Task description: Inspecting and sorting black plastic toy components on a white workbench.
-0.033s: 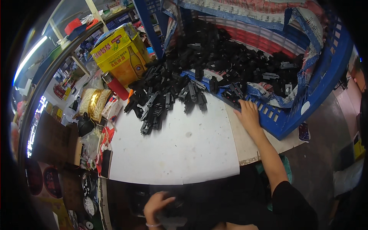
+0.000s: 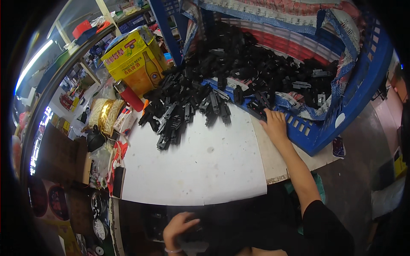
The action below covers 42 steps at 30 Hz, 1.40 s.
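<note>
A large heap of small black plastic parts fills a blue plastic crate and spills over its low front edge. Some of these parts lie in a loose pile on a white paper sheet. My right hand reaches to the crate's front edge, its fingers bent against a few black plastic parts; exactly how they are gripped is hidden. Below the near table edge, over my lap, my left hand holds nothing, thumb and fingers apart.
A woven striped sack lines the crate. Along the left stand a yellow carton, a red flask and a bundle of cream cord. The table's near edge runs in front of my body.
My left hand has shifted slightly to the right and up. The right hand has edged slightly left and up, still at the black plastic parts.
</note>
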### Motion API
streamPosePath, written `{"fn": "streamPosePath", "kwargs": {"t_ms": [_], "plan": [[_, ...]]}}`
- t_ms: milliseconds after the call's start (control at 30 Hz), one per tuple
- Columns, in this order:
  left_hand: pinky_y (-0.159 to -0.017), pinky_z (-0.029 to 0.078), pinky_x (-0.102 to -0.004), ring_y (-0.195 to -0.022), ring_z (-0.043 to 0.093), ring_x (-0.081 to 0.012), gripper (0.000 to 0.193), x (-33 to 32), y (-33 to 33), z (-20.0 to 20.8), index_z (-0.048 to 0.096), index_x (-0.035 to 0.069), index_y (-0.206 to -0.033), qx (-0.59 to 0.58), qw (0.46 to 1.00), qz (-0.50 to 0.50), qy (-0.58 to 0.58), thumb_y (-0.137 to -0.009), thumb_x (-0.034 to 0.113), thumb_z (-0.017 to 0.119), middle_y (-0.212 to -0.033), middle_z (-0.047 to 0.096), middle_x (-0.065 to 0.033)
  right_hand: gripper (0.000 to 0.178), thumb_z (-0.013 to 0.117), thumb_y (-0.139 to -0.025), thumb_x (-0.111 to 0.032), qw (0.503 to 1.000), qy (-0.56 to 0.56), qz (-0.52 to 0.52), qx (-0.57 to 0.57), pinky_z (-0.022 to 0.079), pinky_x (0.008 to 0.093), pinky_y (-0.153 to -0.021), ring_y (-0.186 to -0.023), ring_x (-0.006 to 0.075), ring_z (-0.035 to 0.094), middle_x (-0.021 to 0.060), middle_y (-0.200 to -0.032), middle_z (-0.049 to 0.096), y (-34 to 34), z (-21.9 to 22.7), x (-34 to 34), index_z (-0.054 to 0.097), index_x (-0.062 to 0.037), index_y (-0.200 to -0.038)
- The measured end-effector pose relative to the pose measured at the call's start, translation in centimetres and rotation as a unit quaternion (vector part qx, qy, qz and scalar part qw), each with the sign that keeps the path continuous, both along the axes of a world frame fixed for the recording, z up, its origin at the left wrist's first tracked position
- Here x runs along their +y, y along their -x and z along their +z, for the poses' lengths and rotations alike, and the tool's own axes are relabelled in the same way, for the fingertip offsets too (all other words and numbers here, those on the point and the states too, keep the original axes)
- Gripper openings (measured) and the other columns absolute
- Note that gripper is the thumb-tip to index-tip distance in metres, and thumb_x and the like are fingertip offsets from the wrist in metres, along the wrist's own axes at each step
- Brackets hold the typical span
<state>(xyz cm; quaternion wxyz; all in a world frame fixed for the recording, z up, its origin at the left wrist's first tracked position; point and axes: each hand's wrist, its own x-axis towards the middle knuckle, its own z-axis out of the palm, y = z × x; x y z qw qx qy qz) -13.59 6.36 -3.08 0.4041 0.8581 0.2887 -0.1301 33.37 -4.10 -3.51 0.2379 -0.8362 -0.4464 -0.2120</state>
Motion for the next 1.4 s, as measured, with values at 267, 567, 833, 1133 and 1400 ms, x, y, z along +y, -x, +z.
{"fn": "streamPosePath", "kwargs": {"t_ms": [267,567,833,1133,1400], "plan": [[-0.088,0.041,-0.0314,-0.101,0.056,-0.0217,0.031,-3.4,-8.6,3.8,0.059,-0.001,-0.11,-0.278,0.94,-0.001,0.2,-0.086,0.017,0.059,-0.104,0.061,-0.011,0.029,0.071,-0.068,-0.007,0.981,-0.139,0.124,-0.056,0.039,0.0393,-0.09,-0.083,0.0247,0.058,0.0077,-0.084,0.062,4.5,1.3,-1.1,0.06,-0.0051,-0.095],[-0.094,0.036,-0.0327,-0.102,0.052,-0.0213,0.047,-3.8,-15.5,2.3,0.057,-0.003,-0.101,-0.468,0.851,0.127,0.202,-0.083,0.041,0.059,-0.102,0.059,-0.0114,0.026,0.064,-0.073,0.0,0.921,-0.135,0.361,-0.051,0.045,0.0364,-0.085,-0.089,0.0204,0.06,0.0052,-0.092,0.064,13.0,6.2,-8.7,0.057,-0.0095,-0.096],[-0.093,0.036,-0.0314,-0.098,0.052,-0.0198,0.027,-4.7,-15.6,2.9,0.057,-0.001,-0.09,-0.431,0.854,0.17,0.238,-0.08,0.023,0.063,-0.097,0.058,-0.0105,0.031,0.066,-0.077,-0.014,0.938,-0.11,0.328,0.0,0.046,0.0349,-0.085,-0.094,0.0209,0.059,0.0053,-0.099,0.062,13.6,5.5,-9.7,0.057,-0.0073,-0.105],[-0.09,0.038,-0.0306,-0.096,0.052,-0.0198,0.025,-5.4,-16.8,3.2,0.057,-0.002,-0.09,-0.44,0.861,0.139,0.215,-0.079,0.02,0.064,-0.096,0.058,-0.01,0.041,0.069,-0.082,-0.026,0.803,-0.203,0.23,0.512,0.043,0.0291,-0.085,-0.094,0.0176,0.057,0.0091,-0.099,0.06,15.9,3.4,-11.8,0.055,0.0006,-0.109],[-0.089,0.038,-0.0291,-0.097,0.052,-0.0157,0.033,-6.3,-12.1,2.1,0.058,-0.003,-0.096,-0.405,0.866,0.254,0.148,-0.08,0.025,0.064,-0.098,0.059,-0.0079,0.027,0.064,-0.082,-0.007,0.706,-0.1,0.308,0.63,0.042,0.0255,-0.084,-0.097,0.0125,0.055,0.0061,-0.101,0.059,15.5,3.4,-8.4,0.055,-0.0006,-0.107]]}}
